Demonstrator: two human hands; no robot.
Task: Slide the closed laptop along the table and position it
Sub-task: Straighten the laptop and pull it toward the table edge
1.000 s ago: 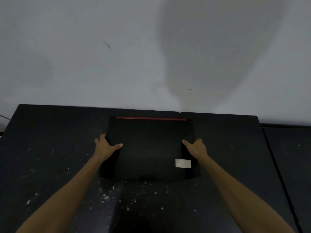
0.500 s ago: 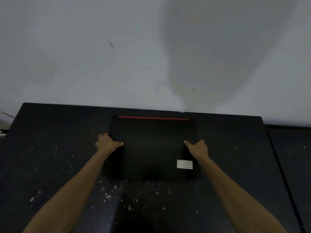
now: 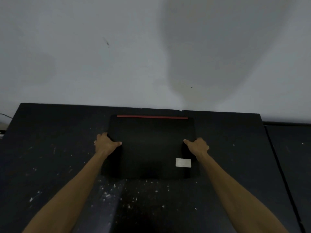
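Hands grip a closed black laptop [image 3: 151, 145] from both sides on a dark worktop [image 3: 50, 148] flecked with pale specks. It lies flat near the far edge, close to a pale grey wall [image 3: 101, 56], with a thin red strip [image 3: 152, 117] along its far side and a small white sticker [image 3: 183, 162] at its near right corner. The person's left hand [image 3: 105, 144] clasps the left edge, thumb lying on the lid, a ring [image 3: 94, 143] on one finger. The right hand [image 3: 197, 147] clasps the right edge the same way, thumb on top. Both bare forearms reach in from the near side.
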